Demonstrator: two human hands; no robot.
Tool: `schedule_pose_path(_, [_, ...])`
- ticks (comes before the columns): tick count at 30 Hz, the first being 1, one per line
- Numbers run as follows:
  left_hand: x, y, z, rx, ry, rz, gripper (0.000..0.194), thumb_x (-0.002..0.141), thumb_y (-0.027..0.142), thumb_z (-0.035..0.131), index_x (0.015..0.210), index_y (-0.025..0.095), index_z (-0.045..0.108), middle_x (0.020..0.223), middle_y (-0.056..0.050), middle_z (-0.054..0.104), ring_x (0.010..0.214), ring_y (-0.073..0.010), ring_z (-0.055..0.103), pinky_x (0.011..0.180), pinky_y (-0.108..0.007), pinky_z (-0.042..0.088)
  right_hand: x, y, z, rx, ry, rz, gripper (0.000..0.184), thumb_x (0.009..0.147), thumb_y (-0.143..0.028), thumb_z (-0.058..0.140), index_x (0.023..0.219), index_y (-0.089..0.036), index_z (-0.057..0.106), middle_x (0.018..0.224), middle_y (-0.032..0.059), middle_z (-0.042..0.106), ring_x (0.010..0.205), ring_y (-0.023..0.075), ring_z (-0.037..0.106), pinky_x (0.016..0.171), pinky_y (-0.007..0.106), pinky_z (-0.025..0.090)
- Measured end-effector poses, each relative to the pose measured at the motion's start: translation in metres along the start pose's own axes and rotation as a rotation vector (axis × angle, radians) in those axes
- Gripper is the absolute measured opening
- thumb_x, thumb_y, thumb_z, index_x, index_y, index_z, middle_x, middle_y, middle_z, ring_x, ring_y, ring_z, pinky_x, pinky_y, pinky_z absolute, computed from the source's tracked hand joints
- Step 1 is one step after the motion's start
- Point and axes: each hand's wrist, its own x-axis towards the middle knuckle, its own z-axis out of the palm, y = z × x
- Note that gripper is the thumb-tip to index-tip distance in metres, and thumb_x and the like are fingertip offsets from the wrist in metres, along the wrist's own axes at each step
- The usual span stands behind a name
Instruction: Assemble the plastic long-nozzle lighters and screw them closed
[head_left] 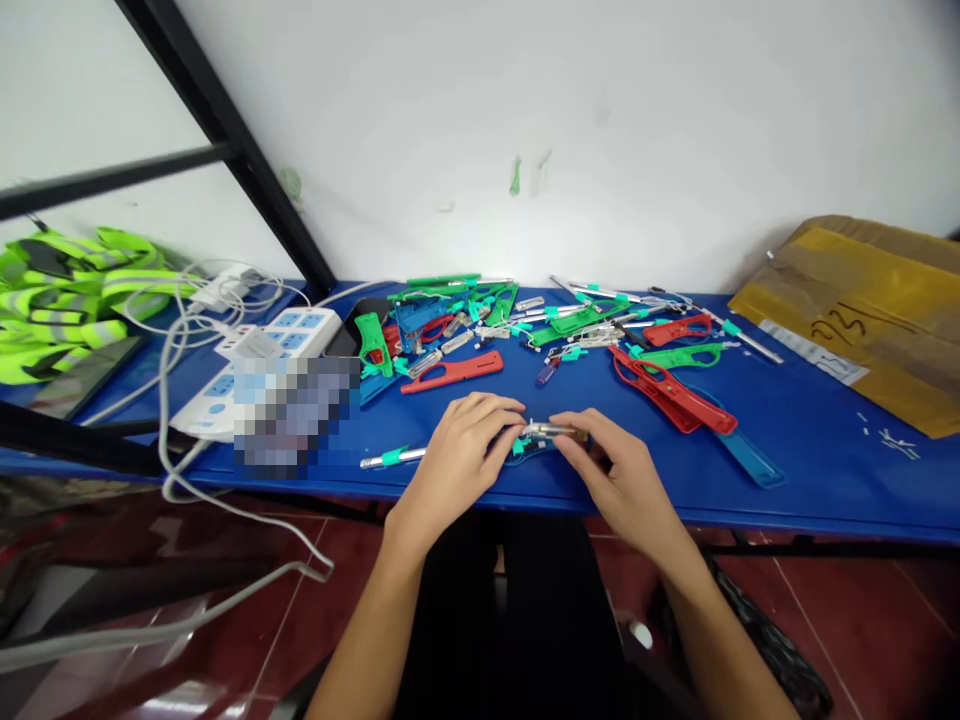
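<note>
My right hand (619, 450) is closed, thumb and fingers pinching a small brownish see-through lighter fuel tank (570, 433) with a metallic end pointing left. My left hand (469, 440) is also closed, its fingertips pressed together at the tank's white-tipped left end. Both hands are just above the front of the blue table (817, 420). A silver lighter tube (394, 458) with green tape sticks out to the left from beneath my left hand. Between the hands, under the tank, lies a blue handle shell (521, 458), partly hidden by fingers and green tape.
Behind the hands lie piled lighter parts, with a red handle shell (457, 372) nearest. More red shells (675, 390) and a blue shell (750, 460) lie right. A white power strip (217, 400) with cables stands left, a taped cardboard box (862, 310) right. Black frame bars (270, 190) rise left.
</note>
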Motion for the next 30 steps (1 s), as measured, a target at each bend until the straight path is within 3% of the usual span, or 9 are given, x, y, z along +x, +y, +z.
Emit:
schedule_pose_path(7, [-0.0003, 0.0041, -0.0038, -0.074, -0.005, -0.059, 0.014, 0.112, 0.023, 0.061, 0.112, 0.024, 0.075, 0.125, -0.005, 0.081, 0.117, -0.0242, 0.073, 0.102, -0.042, 0.049, -0.0037, 0.0046, -0.0018, 0.057, 0.030, 0.175, 0.029, 0.108, -0.048, 0.067, 0.123, -0.026, 0.076, 0.110, 0.0063, 0.080, 0.087, 0.0219, 0.072, 0.073, 0.033, 0.055])
schedule_pose_path(17, [-0.0017, 0.0016, -0.0040, -0.140, -0.023, -0.041, 0.017, 0.113, 0.026, 0.058, 0.112, 0.023, 0.075, 0.121, -0.007, 0.082, 0.113, -0.0246, 0.074, 0.104, -0.042, 0.053, -0.0017, -0.0007, -0.0042, 0.120, 0.033, 0.229, 0.028, 0.101, -0.048, 0.075, 0.113, -0.024, 0.082, 0.102, 0.0048, 0.082, 0.083, 0.0210, 0.072, 0.071, 0.032, 0.056])
schedule_pose_path(30, [0.0001, 0.0016, -0.0030, -0.148, -0.029, -0.059, 0.016, 0.112, 0.026, 0.060, 0.111, 0.023, 0.076, 0.119, -0.006, 0.082, 0.111, -0.0246, 0.074, 0.102, -0.042, 0.055, -0.0023, 0.0010, -0.0033, 0.106, 0.045, 0.237, 0.026, 0.102, -0.045, 0.073, 0.115, -0.025, 0.083, 0.101, 0.0045, 0.081, 0.080, 0.0201, 0.069, 0.068, 0.033, 0.052])
